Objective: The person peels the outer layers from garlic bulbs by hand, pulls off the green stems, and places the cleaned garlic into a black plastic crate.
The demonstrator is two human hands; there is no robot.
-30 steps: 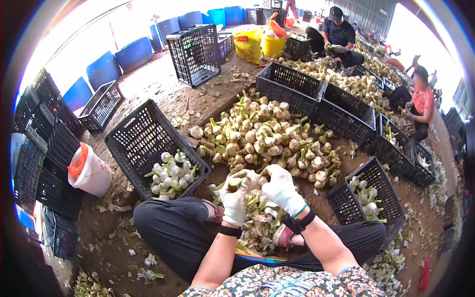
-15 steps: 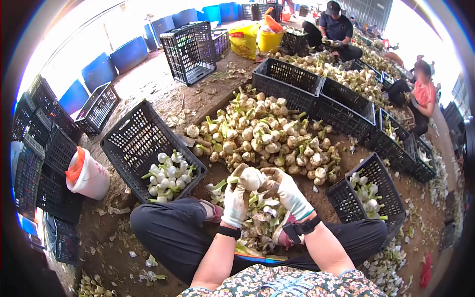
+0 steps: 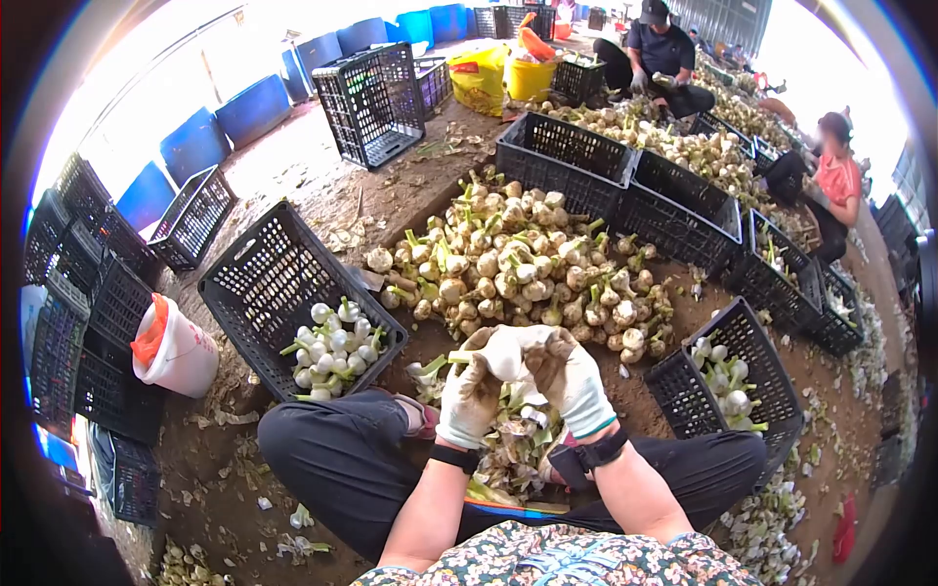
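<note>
A white garlic bulb (image 3: 504, 355) with a short green stem pointing left is held above my lap. My left hand (image 3: 470, 396), in a soiled white glove, is closed around its stem side. My right hand (image 3: 570, 379), gloved too, has its fingers curled against the bulb's right side; the fingertips are partly hidden. Beneath both hands, loose peeled skins and leaves (image 3: 513, 444) lie between my legs. Just beyond them rises a heap of unpeeled garlic (image 3: 528, 259). Clean white bulbs (image 3: 334, 352) sit in the tilted black crate (image 3: 264, 264) at left.
Another black crate (image 3: 772, 381) with white garlic stands at right. Several crates (image 3: 562, 166) line the heap's far side. A white bucket (image 3: 186, 356) holds something orange. Two people, one in a dark shirt (image 3: 661, 54) and one in a pink shirt (image 3: 838, 181), sit farther back.
My right hand has shifted slightly right and down along the bulb, and its fingers have curled in. More of the bulb's white surface shows. My left hand keeps its hold.
</note>
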